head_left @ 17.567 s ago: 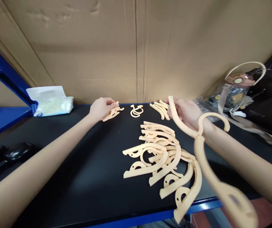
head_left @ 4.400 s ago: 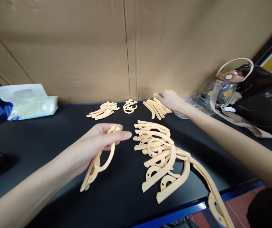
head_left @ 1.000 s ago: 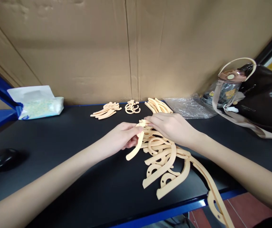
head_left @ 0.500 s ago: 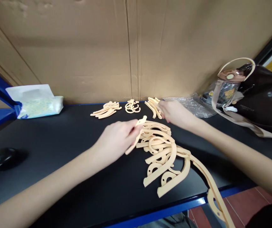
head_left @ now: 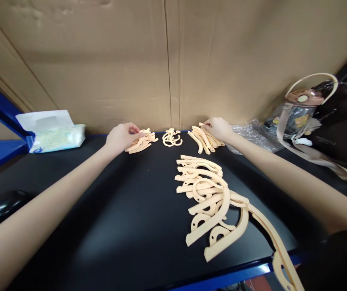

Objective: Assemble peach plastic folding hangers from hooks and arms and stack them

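Note:
At the back left, my left hand (head_left: 124, 137) is closed at a pile of curved cream pieces (head_left: 144, 144); whether it grips one is hard to tell. Farther right, my right hand (head_left: 217, 128) has its fingers pinched on the upper end of a cream strip (head_left: 202, 125), at a second pile of curved strips (head_left: 200, 141). Small cream hooks (head_left: 171, 137) lie between the two piles. Nearer to me, a larger heap of joined cream hanger pieces (head_left: 209, 192) spreads across the black table, with one long piece (head_left: 274, 232) reaching over the front edge.
A pack of wipes (head_left: 56, 137) stands at the back left and a black mouse (head_left: 5, 205) at the left. Clear plastic wrap (head_left: 252, 135), a strapped bottle (head_left: 302, 109) and a dark bag (head_left: 343, 129) are at the right. Cardboard (head_left: 115, 60) rises behind the table (head_left: 125, 226).
My left hand has moved back and left from the big heap to the left pile, and the piece it held is no longer clearly visible. My right hand has shifted slightly back.

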The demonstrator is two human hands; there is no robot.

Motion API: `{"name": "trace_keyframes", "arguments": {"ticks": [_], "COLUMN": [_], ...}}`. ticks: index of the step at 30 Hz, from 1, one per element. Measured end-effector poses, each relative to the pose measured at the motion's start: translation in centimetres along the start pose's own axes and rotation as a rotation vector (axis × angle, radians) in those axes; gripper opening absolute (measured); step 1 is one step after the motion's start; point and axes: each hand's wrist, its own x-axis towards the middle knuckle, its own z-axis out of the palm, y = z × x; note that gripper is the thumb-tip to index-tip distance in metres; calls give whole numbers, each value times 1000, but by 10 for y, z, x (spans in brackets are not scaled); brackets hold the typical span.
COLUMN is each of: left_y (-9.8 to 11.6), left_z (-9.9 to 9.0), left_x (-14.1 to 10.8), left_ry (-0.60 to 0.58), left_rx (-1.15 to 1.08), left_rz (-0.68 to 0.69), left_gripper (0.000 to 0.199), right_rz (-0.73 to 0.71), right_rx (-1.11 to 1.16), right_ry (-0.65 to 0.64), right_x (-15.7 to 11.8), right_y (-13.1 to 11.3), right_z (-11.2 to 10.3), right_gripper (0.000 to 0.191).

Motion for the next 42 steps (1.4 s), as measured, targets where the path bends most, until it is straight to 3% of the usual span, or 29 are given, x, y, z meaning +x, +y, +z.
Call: {"name": "trace_keyframes", "arguments": {"ticks": [4,9,13,16,18,22,25,28,31,34,36,39,42], "left_y": [2,22,48,67,77,87,86,84,84,89,93,99,103], "left_z": [-2,-7,-1,6,9,10,11,11,7,0,-6,-17,-28], "left_x": [-16,-44,-77,-103,-118,-133,-133,-130,-128,-129,-130,-135,-144], "left_ry": [77,147,-18,-282,-390,-413,-370,-394,-434,-437,-480,-532,-462], "left_rx": [34,24,-68,-42,-28,-13,-51,-327,-661,-778,-736,-642,-547], "left_rz": [15,92,248,298,319,308,224,187,130,49,34,62,114], "left_gripper": [41,38,30,32,32,35,40,41,30,23,21,22,24], "right_rz": [5,-29,-269,-331,-334,-276,-201,-154,-133,-154,-201,-322,-479], "right_rx": [50,103,210,187,171,321,594,909,1005,898,700,273,-45], "right_ry": [27,68,-138,-255,-276,-329,-304,-283,-273,-256,-178,55,299], "right_x": [-5,-37,-90,-127,-140,-141,-137,-140,-146,-151,-154,-155,-155], "right_y": [2,-10,-38,-58,-64,-66,-66,-71,-75,-80,-87,-101,-113], "right_z": [-4,-32,-55,-60,-57,-48,-46,-47,-48,-52,-55,-60,-60], "right_gripper": [41,36,32,34,32,27,24,24,24,23,25,23,28]}}
